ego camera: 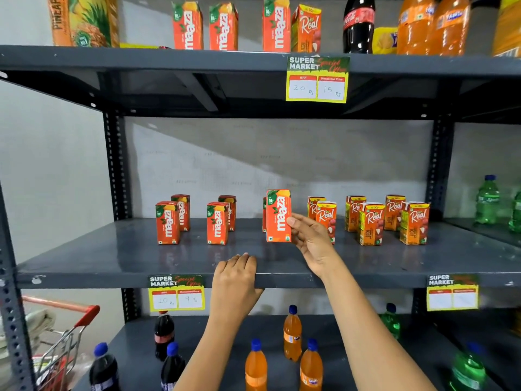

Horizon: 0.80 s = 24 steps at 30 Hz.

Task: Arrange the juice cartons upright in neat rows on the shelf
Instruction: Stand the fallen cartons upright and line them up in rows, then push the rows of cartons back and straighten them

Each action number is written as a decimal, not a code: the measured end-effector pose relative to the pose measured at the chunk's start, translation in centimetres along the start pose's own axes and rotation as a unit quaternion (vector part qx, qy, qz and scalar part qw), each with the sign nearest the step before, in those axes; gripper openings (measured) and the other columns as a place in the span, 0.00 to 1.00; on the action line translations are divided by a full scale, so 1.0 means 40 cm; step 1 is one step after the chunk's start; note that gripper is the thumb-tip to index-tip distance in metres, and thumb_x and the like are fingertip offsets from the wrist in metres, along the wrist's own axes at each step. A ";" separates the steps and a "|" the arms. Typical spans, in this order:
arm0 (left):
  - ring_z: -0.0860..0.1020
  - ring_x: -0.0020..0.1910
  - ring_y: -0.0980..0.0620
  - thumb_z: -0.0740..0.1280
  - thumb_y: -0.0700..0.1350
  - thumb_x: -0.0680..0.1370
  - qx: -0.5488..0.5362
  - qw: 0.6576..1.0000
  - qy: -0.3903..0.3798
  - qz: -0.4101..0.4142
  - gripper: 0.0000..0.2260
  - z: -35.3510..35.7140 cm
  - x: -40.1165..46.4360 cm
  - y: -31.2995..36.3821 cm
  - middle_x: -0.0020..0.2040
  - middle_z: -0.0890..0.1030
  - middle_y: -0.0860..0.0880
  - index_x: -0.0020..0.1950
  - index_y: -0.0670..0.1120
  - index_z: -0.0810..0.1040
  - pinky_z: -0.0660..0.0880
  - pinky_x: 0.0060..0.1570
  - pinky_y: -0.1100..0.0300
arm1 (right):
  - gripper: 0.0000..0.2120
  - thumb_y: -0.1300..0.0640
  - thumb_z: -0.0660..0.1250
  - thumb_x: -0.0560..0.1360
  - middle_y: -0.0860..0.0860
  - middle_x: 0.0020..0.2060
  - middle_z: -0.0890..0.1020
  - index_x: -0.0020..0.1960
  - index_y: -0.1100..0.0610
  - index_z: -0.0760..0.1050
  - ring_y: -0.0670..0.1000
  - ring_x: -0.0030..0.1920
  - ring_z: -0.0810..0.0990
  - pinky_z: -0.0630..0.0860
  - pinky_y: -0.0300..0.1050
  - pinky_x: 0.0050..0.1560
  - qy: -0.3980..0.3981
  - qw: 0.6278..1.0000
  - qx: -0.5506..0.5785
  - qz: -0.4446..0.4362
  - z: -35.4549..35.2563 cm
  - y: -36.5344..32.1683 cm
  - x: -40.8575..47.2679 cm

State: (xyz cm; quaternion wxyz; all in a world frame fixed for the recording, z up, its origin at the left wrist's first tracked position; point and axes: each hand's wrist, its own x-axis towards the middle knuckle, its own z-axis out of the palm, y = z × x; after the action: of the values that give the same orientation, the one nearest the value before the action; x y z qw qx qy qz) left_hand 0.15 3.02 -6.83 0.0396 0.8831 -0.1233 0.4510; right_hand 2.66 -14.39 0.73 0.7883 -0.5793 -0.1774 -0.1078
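Note:
On the grey middle shelf (127,258) small juice cartons stand upright in pairs. My right hand (310,238) grips an orange Maaza carton (277,215) by its right side, upright, its base at the shelf surface; another Maaza carton is mostly hidden behind it. To the left stand two pairs of Maaza cartons (167,222) (217,223). To the right stand several Real cartons (370,224), one partly hidden by my right hand. My left hand (235,280) rests over the shelf's front edge, fingers curled on it, holding no carton.
The top shelf carries Maaza and Real cartons (277,25), a cola bottle and orange soda bottles. The bottom shelf holds cola, orange and green bottles (292,333). Green bottles (487,200) stand at far right. A red-handled cart (73,328) sits at lower left. Price tags (317,79) hang on shelf edges.

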 end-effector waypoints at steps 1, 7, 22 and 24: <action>0.83 0.44 0.46 0.77 0.49 0.60 -0.001 1.000 -0.003 0.000 0.16 0.004 -0.008 0.002 0.44 0.85 0.46 0.44 0.44 0.81 0.76 0.43 0.54 | 0.08 0.60 0.68 0.75 0.49 0.41 0.86 0.54 0.57 0.79 0.45 0.40 0.85 0.79 0.35 0.41 0.009 1.000 -0.017 0.002 0.000 0.004 0.007; 0.83 0.45 0.47 0.78 0.50 0.59 -0.011 1.000 -0.025 0.012 0.19 0.028 -0.044 0.035 0.45 0.85 0.46 0.45 0.44 0.82 0.77 0.44 0.54 | 0.19 0.65 0.63 0.78 0.60 0.61 0.79 0.68 0.65 0.70 0.55 0.60 0.78 0.72 0.51 0.66 0.025 0.985 -0.150 0.077 -0.054 0.031 0.068; 0.81 0.52 0.48 0.75 0.57 0.63 -0.018 0.998 -0.061 0.011 0.24 0.006 -0.058 0.040 0.54 0.83 0.47 0.54 0.46 0.80 0.75 0.53 0.53 | 0.24 0.64 0.64 0.77 0.59 0.67 0.74 0.72 0.62 0.64 0.57 0.67 0.74 0.72 0.53 0.67 -0.010 0.960 -0.240 0.147 -0.065 0.069 0.080; 0.75 0.62 0.49 0.61 0.67 0.70 -0.002 0.994 -0.105 0.028 0.31 -0.017 -0.062 0.040 0.64 0.78 0.48 0.64 0.47 0.75 0.68 0.62 0.53 | 0.36 0.57 0.73 0.71 0.58 0.69 0.73 0.75 0.60 0.60 0.56 0.67 0.74 0.72 0.55 0.67 -0.004 0.929 -0.341 0.144 -0.071 0.087 0.078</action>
State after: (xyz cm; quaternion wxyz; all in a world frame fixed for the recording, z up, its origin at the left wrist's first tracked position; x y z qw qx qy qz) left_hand -2.17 2.06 -8.47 0.0153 0.9217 -0.1522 0.3565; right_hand 7.24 -15.91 -1.79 0.5495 -0.8329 -0.0474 -0.0446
